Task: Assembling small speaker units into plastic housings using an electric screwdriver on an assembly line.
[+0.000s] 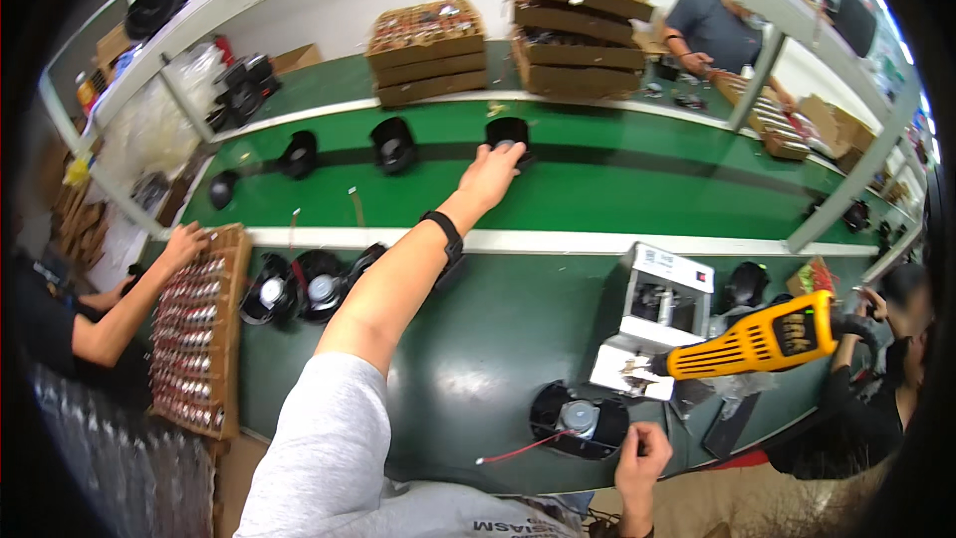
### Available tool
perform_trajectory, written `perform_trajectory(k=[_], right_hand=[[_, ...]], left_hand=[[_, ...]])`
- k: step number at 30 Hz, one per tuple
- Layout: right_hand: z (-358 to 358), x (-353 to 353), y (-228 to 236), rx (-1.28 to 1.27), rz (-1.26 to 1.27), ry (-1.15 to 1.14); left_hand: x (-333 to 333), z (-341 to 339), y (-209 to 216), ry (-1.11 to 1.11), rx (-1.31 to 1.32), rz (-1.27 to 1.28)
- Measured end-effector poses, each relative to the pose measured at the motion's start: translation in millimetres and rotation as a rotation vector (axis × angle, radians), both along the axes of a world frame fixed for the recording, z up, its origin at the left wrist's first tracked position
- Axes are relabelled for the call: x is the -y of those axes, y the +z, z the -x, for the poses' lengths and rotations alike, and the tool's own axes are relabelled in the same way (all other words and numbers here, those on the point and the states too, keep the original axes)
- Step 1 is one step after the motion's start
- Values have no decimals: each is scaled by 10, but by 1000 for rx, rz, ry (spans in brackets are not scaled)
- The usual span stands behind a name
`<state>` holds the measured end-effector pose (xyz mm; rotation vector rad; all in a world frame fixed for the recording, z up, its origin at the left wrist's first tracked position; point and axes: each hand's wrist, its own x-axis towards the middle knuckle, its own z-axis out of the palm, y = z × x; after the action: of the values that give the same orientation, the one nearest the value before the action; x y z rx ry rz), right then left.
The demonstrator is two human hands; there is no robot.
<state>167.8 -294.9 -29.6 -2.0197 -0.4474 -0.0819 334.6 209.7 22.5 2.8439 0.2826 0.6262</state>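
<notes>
My left arm point(383, 279), with a black wristband, stretches across the bench to the green conveyor belt. There my left hand point(490, 177) has its fingers closed over the near edge of a black plastic housing point(509, 128). Low on the bench lies another black housing with a round silver speaker point(579, 418) and a red lead point(533, 446). Beside its right edge my right hand point(643, 450) is curled, and whatever its fingers hold is hidden.
A yellow power tool point(752, 341) lies right, by a white box point(665, 289). Housings with speakers point(322, 289) stand left. A co-worker's hand point(184, 242) touches a carton of small parts point(237, 319). More housings point(394, 145) sit on the belt; stacked cartons point(428, 55) behind.
</notes>
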Motion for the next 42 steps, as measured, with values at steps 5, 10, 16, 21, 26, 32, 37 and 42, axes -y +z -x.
perform_trajectory(k=[5, 10, 16, 21, 26, 32, 37, 42], right_hand=[[-79, 111, -144, -176, -172, -28], [-108, 86, -178, -155, -230, -15], [-48, 57, -148, -155, -385, -49], [-57, 112, -181, -132, -400, -65], [-51, 126, -194, -99, -360, -68], [-58, 112, -183, -116, -310, -115], [-30, 137, -186, -70, -273, -117], [-42, 90, 280, 204, -237, -177]], left_hand=[[447, 858, 384, -5, 14, -14], [1042, 1832, 344, -90, 88, -39], [1222, 2858, 21, -41, -7, 25], [1305, 2898, 616, -57, -82, -11], [409, 2007, 1227, 42, -3, -16], [-922, 865, 546, 493, -445, -33], [-1081, 599, 110, 372, -397, -216], [-1273, 712, 391, 169, -262, -258]])
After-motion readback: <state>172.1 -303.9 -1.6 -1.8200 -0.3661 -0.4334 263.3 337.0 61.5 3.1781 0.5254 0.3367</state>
